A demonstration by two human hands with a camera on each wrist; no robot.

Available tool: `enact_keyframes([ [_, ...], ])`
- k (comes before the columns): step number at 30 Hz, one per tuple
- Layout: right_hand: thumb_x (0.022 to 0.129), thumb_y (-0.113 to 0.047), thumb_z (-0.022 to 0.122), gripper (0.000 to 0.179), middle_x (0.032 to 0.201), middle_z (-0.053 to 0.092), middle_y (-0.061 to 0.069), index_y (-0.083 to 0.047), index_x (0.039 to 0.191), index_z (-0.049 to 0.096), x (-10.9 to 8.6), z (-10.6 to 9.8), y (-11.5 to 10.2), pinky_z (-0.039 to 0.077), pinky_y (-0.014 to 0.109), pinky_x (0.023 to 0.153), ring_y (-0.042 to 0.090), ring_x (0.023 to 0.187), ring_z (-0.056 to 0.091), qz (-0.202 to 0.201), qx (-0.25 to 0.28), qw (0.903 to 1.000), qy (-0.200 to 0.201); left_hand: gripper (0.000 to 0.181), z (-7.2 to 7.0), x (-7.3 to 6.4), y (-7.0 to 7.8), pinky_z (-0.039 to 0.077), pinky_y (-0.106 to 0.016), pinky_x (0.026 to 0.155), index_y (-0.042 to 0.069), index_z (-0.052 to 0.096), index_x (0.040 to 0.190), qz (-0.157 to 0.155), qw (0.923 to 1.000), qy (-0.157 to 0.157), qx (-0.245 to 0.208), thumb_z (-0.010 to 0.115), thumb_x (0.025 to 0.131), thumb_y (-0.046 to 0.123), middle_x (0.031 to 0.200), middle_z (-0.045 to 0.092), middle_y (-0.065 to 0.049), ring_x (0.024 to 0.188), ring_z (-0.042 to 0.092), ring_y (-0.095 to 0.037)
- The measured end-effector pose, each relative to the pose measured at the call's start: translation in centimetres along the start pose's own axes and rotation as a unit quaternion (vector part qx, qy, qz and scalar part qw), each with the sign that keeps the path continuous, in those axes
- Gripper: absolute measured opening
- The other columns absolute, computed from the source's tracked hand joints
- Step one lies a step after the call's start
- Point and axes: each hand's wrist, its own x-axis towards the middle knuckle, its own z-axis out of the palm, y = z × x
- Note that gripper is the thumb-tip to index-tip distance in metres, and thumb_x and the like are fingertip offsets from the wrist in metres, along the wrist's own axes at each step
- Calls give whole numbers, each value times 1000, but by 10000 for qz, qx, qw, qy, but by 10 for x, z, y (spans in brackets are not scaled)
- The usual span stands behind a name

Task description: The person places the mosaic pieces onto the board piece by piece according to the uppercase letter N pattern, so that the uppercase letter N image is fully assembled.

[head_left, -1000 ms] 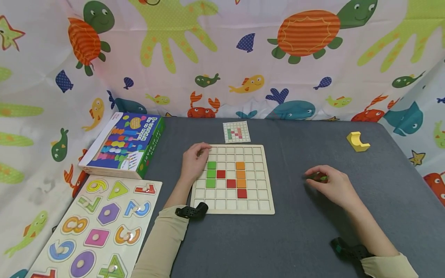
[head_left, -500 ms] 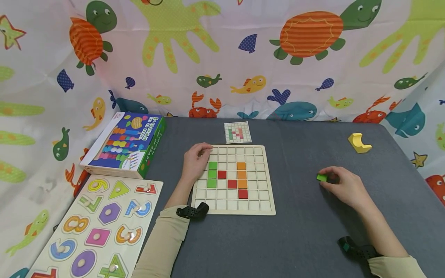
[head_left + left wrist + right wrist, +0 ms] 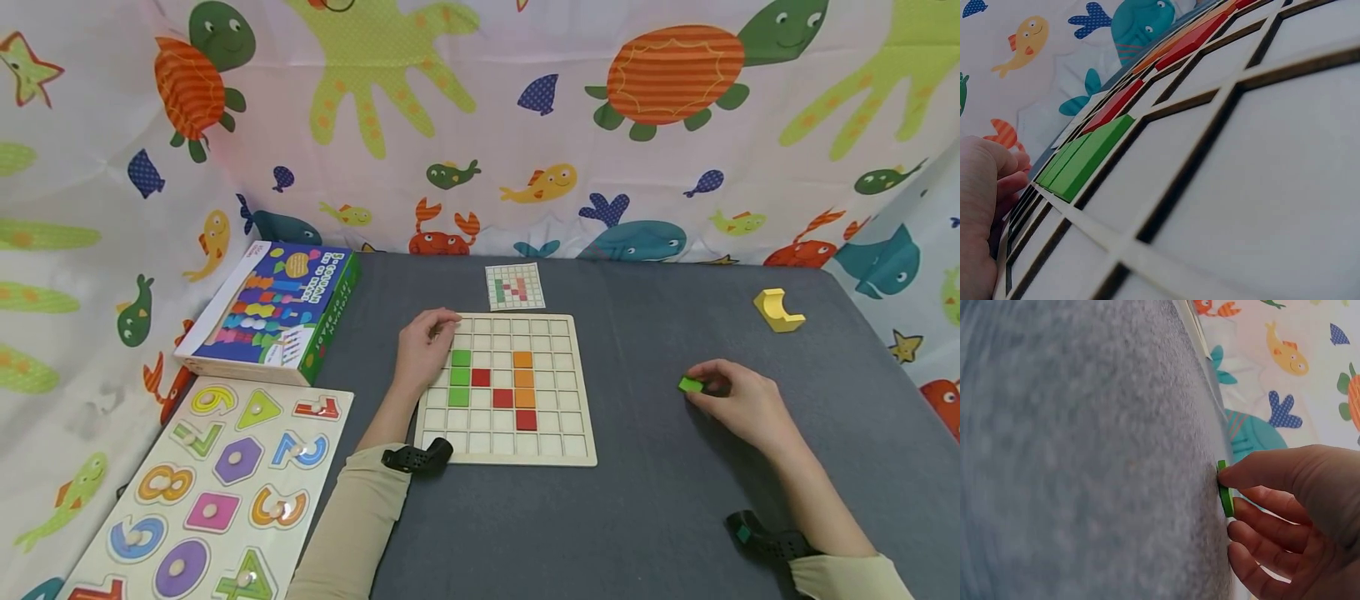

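Note:
My right hand [image 3: 738, 398] pinches a small green square tile [image 3: 690, 384] between thumb and fingers, low over the grey tabletop, to the right of the board. Edge-on in the right wrist view, the green tile [image 3: 1227, 499] shows against the thumb. My left hand [image 3: 422, 350] rests at the upper left edge of the wooden grid board [image 3: 557, 433], its fingers loosely bent; their exact contact is partly hidden. Set in the board are a column of green tiles [image 3: 460, 377], a column of orange tiles [image 3: 523, 378] and red tiles [image 3: 503, 398] on a diagonal.
A small printed pattern card [image 3: 515, 286] lies behind the board. At the far right is a yellow curved block [image 3: 778, 311]. On the left stand a toy box [image 3: 262, 308] and a puzzle board [image 3: 210, 483] of numbers and shapes. A printed cloth [image 3: 420, 108] hangs behind.
My right hand moved slightly right, then stayed nearly in place, and the green tile in its fingers came into clearer view. The left hand has kept its place at the board.

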Motion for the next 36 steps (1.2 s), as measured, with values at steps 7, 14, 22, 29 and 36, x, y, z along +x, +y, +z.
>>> enact_keyframes([
  [7,85,-17,76,24,92,68,6,-7,106,68,5,9,-17,45,25,58,11,76,57,-147,258,9996,-13,16,0,0,0,48,-38,92,11,74,105,27,10000,8,2,61,97,16,119,65,-4,111,58,-19],
  [14,87,-18,75,26,98,68,7,-8,109,68,14,27,-50,51,29,65,19,84,62,-327,611,9970,-355,16,0,0,-1,48,-38,92,12,74,105,6,10000,23,34,61,97,17,120,64,-3,110,58,-18],
  [22,86,-16,76,26,100,68,2,-11,110,69,23,49,-92,53,30,70,17,86,60,-554,1163,9892,-703,17,0,-1,1,49,-36,90,8,74,106,31,10000,-16,-79,62,97,16,120,64,-4,107,60,-18],
  [29,84,-13,77,26,97,67,0,-10,108,69,27,66,-123,53,30,73,15,83,58,-914,1529,9793,-960,17,-1,0,1,49,-35,90,8,74,106,43,9999,-39,-126,62,97,15,120,64,-4,107,60,-18],
  [36,84,-13,77,23,95,67,-2,-12,105,69,31,84,-152,54,30,75,14,84,59,-1110,2065,9622,-1386,17,0,0,1,49,-37,89,9,74,105,48,9999,-11,-91,61,97,16,118,65,-4,104,61,-18],
])
